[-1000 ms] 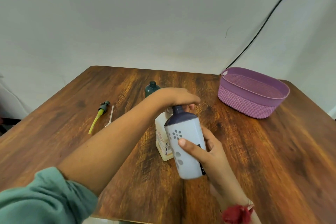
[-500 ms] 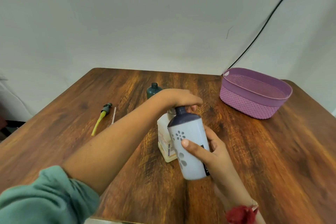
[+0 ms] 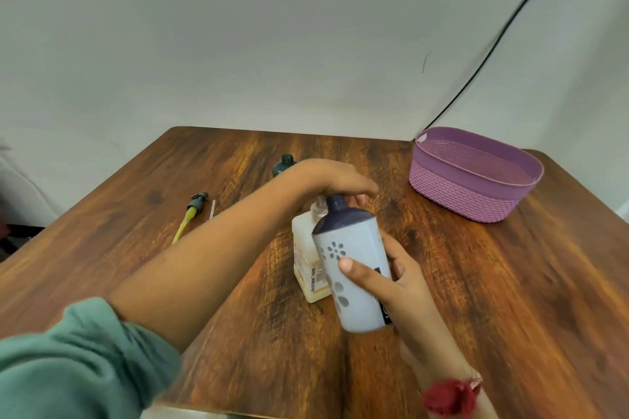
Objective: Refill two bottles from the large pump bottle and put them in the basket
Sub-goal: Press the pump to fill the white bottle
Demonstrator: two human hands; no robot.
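My right hand grips a pale lilac bottle with a dark purple top and flower marks, tilted with its neck under the pump. Behind it stands the large pump bottle, cream-coloured with a label. My left hand lies palm down over its pump head, which is mostly hidden. A small dark green bottle stands further back, partly behind my left wrist. The purple basket sits at the back right and looks empty.
A loose pump cap with a yellow-green tube and a thin white straw lie on the wooden table at the left. A black cable runs down the wall behind the basket.
My hands and both bottles keep the same hold. The view has shifted slightly, so everything sits a little lower and to the right in frame.
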